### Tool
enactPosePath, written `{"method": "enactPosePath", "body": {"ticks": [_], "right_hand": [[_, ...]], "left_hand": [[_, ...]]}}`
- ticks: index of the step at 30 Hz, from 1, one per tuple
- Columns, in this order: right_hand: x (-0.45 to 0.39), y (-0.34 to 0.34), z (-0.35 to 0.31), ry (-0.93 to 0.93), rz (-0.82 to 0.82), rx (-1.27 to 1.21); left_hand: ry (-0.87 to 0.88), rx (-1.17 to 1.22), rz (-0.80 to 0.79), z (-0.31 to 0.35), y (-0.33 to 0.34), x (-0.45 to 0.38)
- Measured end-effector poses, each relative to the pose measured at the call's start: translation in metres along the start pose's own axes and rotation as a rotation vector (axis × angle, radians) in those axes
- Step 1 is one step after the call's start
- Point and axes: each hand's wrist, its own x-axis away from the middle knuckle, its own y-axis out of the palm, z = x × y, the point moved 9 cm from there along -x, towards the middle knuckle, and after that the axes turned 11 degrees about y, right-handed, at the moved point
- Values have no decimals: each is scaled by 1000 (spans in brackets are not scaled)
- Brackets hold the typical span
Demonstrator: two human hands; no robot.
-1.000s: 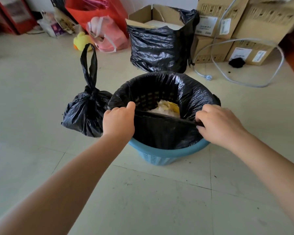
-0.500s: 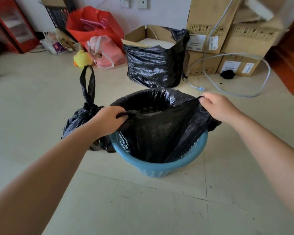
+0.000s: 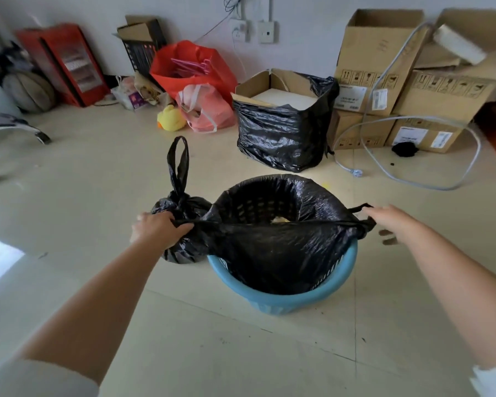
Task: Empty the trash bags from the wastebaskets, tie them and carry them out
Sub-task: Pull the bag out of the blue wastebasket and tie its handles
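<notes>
A blue wastebasket [image 3: 284,303] stands on the floor in front of me, lined with a black trash bag [image 3: 281,253]. My left hand [image 3: 158,230] is closed on the bag's left rim. My right hand [image 3: 393,222], blurred, pinches the bag's right handle loop with its fingertips. The near rim is stretched taut between my hands, lifted off the basket's edge. A little pale trash shows inside. A tied black trash bag [image 3: 181,202] with its handles upright sits against the basket's left side, behind my left hand.
A cardboard box wrapped in black plastic [image 3: 281,138] stands behind the basket. Stacked cardboard boxes [image 3: 384,67] and a loose grey cable [image 3: 430,184] lie to the right. Red and pink bags [image 3: 195,73], a yellow duck toy [image 3: 169,118] and a red cabinet [image 3: 66,61] line the far wall.
My hands have pulled apart, stretching the bag's near rim into a straight line. The view has tilted up, showing more of the wall.
</notes>
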Motion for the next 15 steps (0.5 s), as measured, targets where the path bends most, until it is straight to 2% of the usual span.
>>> {"method": "enactPosePath", "body": {"ticks": [1, 3, 6, 8, 11, 12, 13, 14, 15], "right_hand": [[-4, 9, 7, 79, -67, -140], [-7, 16, 2, 88, -93, -305], [-4, 8, -26, -32, 18, -373], [6, 8, -53, -104, -25, -478], [28, 0, -101, -221, -107, -606], [37, -5, -118, -272, -153, -664], [49, -10, -134, -318, -213, -718], [61, -16, -148, -361, -278, -768], [74, -22, -161, -408, -334, -780]], "left_hand": [[-10, 116, -16, 0, 5, -1], [19, 360, -2, 11, 9, -1], [84, 569, 53, 36, 0, 2], [130, 760, 101, 52, -12, 2], [192, 1074, 318, 69, -53, 1], [184, 1212, 334, 73, -63, -2], [153, 1375, 296, 78, -70, -6], [95, 1522, 182, 85, -71, -6], [32, 1565, 45, 92, -71, -4]]}}
